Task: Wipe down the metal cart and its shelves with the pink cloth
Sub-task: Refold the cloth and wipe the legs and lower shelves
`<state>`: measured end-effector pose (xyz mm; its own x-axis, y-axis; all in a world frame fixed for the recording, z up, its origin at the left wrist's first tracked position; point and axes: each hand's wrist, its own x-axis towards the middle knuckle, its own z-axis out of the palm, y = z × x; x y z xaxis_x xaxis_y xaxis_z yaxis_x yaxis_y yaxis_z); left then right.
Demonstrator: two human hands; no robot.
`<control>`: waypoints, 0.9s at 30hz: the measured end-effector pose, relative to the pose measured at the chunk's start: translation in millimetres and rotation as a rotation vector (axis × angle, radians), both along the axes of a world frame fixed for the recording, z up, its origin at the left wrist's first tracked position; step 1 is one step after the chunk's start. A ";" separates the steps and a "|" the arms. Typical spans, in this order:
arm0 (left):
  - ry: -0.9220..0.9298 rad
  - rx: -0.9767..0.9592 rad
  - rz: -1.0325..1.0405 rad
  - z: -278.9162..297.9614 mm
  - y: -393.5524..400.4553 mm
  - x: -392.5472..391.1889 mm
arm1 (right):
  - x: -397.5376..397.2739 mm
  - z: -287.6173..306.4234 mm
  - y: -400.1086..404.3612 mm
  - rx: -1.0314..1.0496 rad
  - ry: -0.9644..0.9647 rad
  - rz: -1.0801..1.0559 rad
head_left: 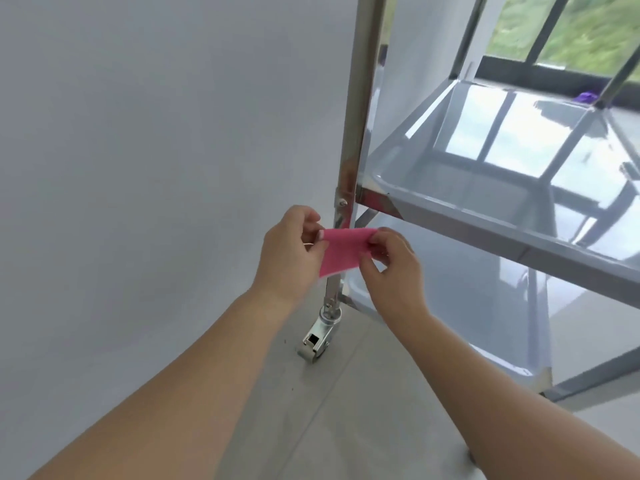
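A small pink cloth (341, 252) is stretched between both hands in front of the metal cart's near left upright post (360, 109). My left hand (289, 252) pinches the cloth's left edge. My right hand (391, 263) pinches its upper right corner. The cloth hangs folded, just in front of the post's lower part. The cart's shiny middle shelf (460, 216) juts out to the right at hand height, and the lower shelf (467, 306) lies beneath it. Part of the post is hidden behind the cloth.
A white wall (156, 133) stands close on the left. The post ends in a caster wheel (317, 341) on the grey tiled floor (346, 427). A window with dark bars (554, 32) is behind the cart, with a small purple thing (585, 97) near its sill.
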<state>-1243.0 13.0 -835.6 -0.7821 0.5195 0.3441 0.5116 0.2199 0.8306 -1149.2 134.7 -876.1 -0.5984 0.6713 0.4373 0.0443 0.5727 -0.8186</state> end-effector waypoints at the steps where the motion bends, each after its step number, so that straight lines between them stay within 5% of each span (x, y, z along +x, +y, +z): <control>1: 0.002 0.028 0.004 3.2 3.1 -1.7 | -3.7 2.2 0.0 -0.005 0.006 -0.014; 9: 0.012 0.150 -0.055 0.3 16.1 -26.6 | -33.3 3.8 -2.4 -0.030 0.029 -0.003; 13: 0.017 0.121 -0.148 -0.2 9.9 -33.9 | -43.5 -5.2 -9.6 -0.231 0.132 0.042; 27: -0.030 -0.247 -0.301 -40.9 -30.7 -49.6 | -72.6 -13.4 7.7 -0.112 0.084 -0.010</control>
<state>-1292.6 -17.7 -876.5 -0.5896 0.7917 0.1598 0.5603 0.2584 0.7869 -1221.8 142.5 -889.5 -0.5560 0.7244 0.4075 -0.0220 0.4773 -0.8785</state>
